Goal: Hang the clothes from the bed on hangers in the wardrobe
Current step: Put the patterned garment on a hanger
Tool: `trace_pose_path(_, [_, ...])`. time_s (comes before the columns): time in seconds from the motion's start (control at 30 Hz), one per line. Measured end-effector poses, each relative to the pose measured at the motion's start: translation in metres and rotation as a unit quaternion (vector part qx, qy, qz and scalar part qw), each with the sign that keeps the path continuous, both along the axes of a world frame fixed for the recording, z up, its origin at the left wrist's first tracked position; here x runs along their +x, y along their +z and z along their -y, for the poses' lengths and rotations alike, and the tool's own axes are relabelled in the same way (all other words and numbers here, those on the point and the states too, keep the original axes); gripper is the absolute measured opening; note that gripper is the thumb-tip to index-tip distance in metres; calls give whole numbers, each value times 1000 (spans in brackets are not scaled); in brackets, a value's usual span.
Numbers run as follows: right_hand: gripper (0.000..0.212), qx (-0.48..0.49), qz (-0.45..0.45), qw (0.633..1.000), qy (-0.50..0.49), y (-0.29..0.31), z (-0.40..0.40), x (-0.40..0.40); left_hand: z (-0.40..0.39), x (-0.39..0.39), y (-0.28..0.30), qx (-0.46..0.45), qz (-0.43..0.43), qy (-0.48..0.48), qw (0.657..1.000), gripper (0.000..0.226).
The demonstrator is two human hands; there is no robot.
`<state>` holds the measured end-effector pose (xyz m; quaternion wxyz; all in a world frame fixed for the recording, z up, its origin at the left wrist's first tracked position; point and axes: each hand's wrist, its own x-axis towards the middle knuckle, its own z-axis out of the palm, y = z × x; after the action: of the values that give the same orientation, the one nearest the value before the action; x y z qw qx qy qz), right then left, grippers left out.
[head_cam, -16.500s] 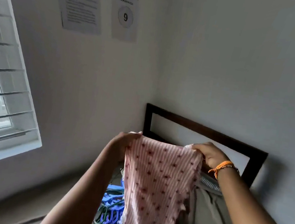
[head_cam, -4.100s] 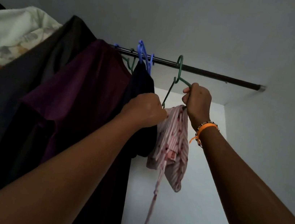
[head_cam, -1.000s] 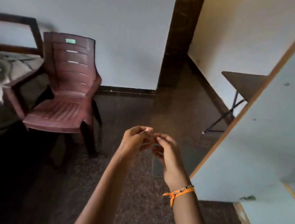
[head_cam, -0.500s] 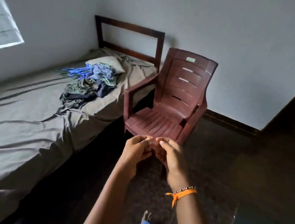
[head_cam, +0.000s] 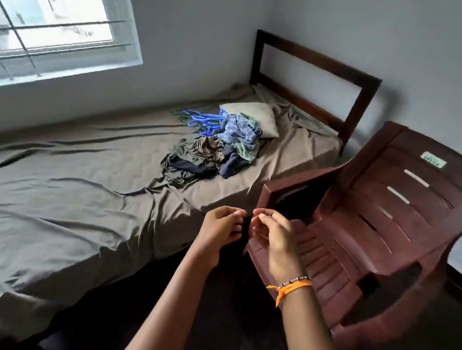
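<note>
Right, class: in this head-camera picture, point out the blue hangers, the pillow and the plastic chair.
blue hangers [head_cam: 204, 123], head view, on the middle of the tangled bunch on the bed.
pillow [head_cam: 257, 113], head view, on its bare pale top.
plastic chair [head_cam: 392, 197], head view, on the slatted backrest.

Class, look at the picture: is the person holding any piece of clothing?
No: the left hand and the right hand are both empty, and the clothes lie on the bed.
</note>
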<state>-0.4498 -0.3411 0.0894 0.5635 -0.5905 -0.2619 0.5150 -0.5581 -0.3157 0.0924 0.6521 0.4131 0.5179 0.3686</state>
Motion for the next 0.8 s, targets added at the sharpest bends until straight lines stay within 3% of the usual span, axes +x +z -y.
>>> trace_pose_path(0.27, [26,-32,-25,998,45,-27,-160,13,-156,18,-19,-17,5,51,999,19])
trace_pose_path(0.4, [26,-36,4,997,66,-24,-252,19,-252,18,-17,-13,-4,65,998,15])
trace_pose_path(0.63, [26,-52,1,994,98,-31,-374,42,-374,41,-27,-31,-16,25,999,15])
trace_pose_path(0.8, [27,-81,5,993,90,-72,-482,71,-470,68,-58,-74,-44,-8,996,18])
